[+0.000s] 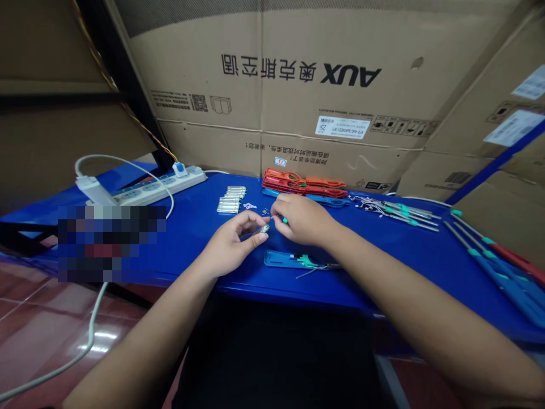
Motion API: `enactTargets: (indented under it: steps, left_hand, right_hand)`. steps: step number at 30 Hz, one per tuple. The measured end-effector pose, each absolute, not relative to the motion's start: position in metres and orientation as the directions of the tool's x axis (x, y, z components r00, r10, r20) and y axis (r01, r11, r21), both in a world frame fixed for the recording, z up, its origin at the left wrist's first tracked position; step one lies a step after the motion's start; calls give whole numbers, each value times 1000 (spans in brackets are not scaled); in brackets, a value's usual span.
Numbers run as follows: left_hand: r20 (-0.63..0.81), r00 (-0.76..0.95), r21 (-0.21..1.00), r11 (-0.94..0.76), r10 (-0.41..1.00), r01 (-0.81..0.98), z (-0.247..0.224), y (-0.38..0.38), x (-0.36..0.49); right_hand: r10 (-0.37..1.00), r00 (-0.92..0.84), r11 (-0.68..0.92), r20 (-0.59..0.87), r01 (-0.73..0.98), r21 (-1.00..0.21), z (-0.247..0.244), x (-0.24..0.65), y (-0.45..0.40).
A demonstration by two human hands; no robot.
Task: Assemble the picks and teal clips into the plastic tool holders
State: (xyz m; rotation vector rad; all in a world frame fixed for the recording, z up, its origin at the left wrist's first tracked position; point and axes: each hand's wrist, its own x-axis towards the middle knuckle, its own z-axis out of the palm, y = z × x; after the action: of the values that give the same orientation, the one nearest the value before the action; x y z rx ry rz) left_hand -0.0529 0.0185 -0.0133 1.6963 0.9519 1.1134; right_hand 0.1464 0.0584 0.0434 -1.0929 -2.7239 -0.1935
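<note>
My left hand (pixel 239 237) pinches a small pale cylindrical part (pixel 264 229) between thumb and fingers. Right beside it, my right hand (pixel 296 218) is closed, its fingertips meeting those of my left hand; a bit of green (pixel 285 220) shows at its fingers, but what it grips is mostly hidden. Below the hands lies an open blue casing (pixel 279 259) with a green piece (pixel 307 261) and thin wires at its right. Behind my left hand are rows of silvery cylindrical parts (pixel 230 201) and small loose white pieces (pixel 250 207).
Red and blue casings (pixel 298 184) are stacked against the cardboard (pixel 255 130). Wired metal rods with green parts (pixel 400 211) lie at the right, and longer blue and red tools (pixel 502 272) farther right. A white power strip (pixel 157 188) with cables stands at left.
</note>
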Motion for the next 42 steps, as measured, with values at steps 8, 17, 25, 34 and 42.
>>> enactTargets:
  steps: [8,17,25,34,42]
  left_hand:
    - [273,327,952,-303,905,43,-10,16,-53]
    - [379,356,899,-432,854,79,-12,13,-52]
    - [390,327,825,-484,861,292,-11,12,-51]
    - [384,299,731,-485,874,480,-12,14,-52]
    - [340,327,768,-461,882,444,-15,14,-52]
  right_hand:
    - [636,-663,746,395,659,-97,24,149,47]
    - [673,-543,729,502,598,-331,12,151,47]
    - [691,-493,718,529,548,-429,14,154,49]
    - [596,-643,801,480,512,-309,14,154,42]
    - [542,-685,832,486,519,-195,12,155,42]
